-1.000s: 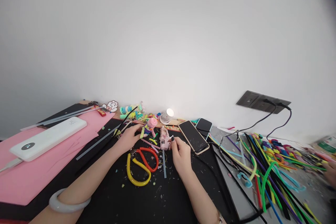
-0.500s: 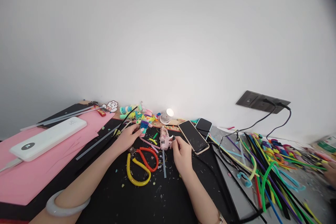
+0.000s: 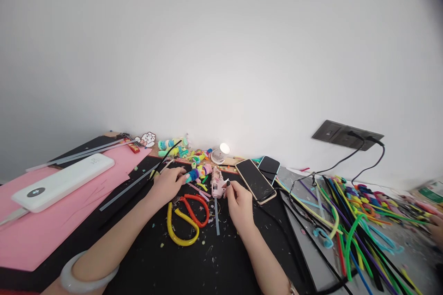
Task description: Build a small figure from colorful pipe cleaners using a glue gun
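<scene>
Over a black, scrap-flecked tabletop (image 3: 155,260), the person's left hand (image 3: 168,181) pinches a multicoloured, fuzzy, tubular figure (image 3: 198,174) — jutting rightward from its grasp — near the pale-pink plastic glue gun (image 3: 216,182) gripped by the right hand (image 3: 238,202).

Single head-worn view, looking forward and down, close above a matte black tabletop (image 3: 194,269), facing a smooth white wall (image 3: 221,55) beyond
</scene>
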